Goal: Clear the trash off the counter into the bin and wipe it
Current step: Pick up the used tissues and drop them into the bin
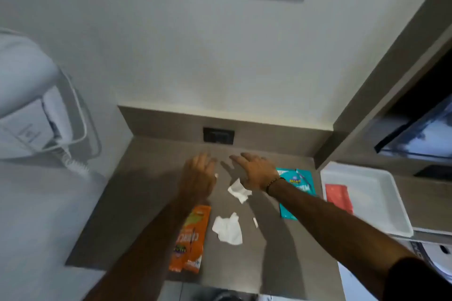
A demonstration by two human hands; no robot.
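1. Nothing looks binned yet: the orange wrapper point(189, 239), teal packet point(297, 193) and white paper scraps point(228, 227) litter the counter point(146, 190) at frame centre.
2. Left hand point(199, 176) and right hand point(256, 171) hover spread open, holding nothing.
3. I can't spot the bin; wiping remains.

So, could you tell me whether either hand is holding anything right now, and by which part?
Nothing is held: the left hand and right hand hover open above the counter.
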